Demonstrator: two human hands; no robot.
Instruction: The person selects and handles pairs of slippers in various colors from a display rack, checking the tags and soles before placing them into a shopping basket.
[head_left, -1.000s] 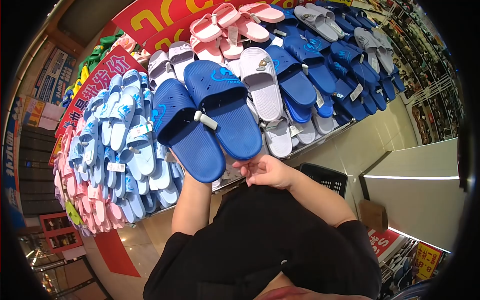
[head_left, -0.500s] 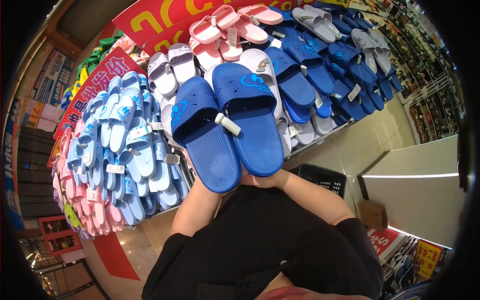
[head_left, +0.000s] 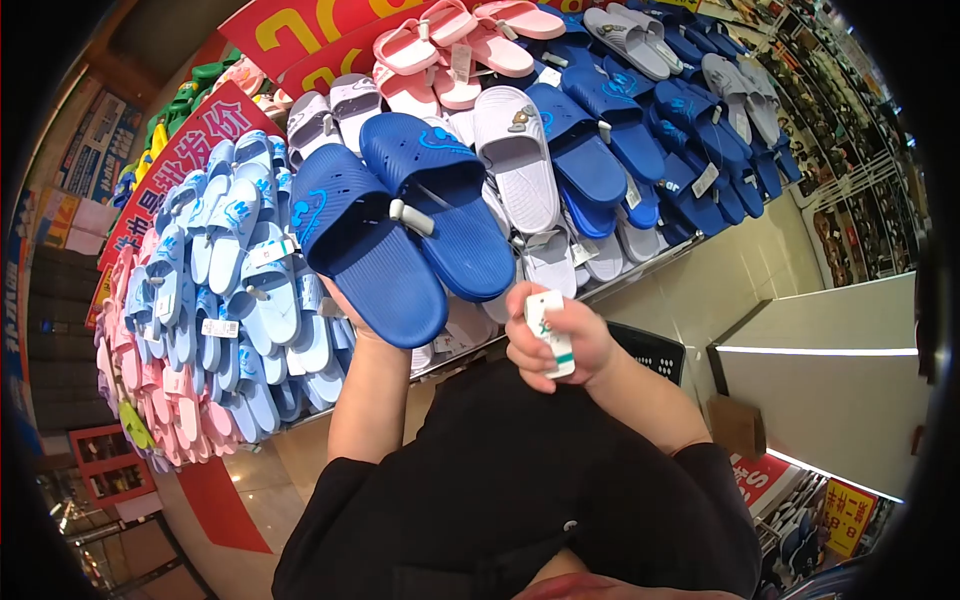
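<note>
A pair of dark blue slippers (head_left: 385, 270), joined by a white plastic tie (head_left: 411, 217), is held up before me with the soles' inner sides facing me. My left hand (head_left: 350, 308) grips the left slipper from behind and below; most of its fingers are hidden. Just right of the slippers' heels, my right hand (head_left: 585, 348) pinches a white paper tag (head_left: 548, 335) with a green stripe between thumb and fingers. Whether the tag hangs from this pair cannot be seen.
Behind stand piled slippers: light blue ones (head_left: 235, 225), pink ones (head_left: 465, 50), pale lilac ones (head_left: 515, 155) and more dark blue ones (head_left: 570, 145). Red signs (head_left: 190, 165) rise over them. A black basket (head_left: 645, 355) and a white panel (head_left: 815, 360) are at right.
The slippers have moved left and slightly up. My right hand has come off their heels and now holds the white tag; my left hand still supports the pair.
</note>
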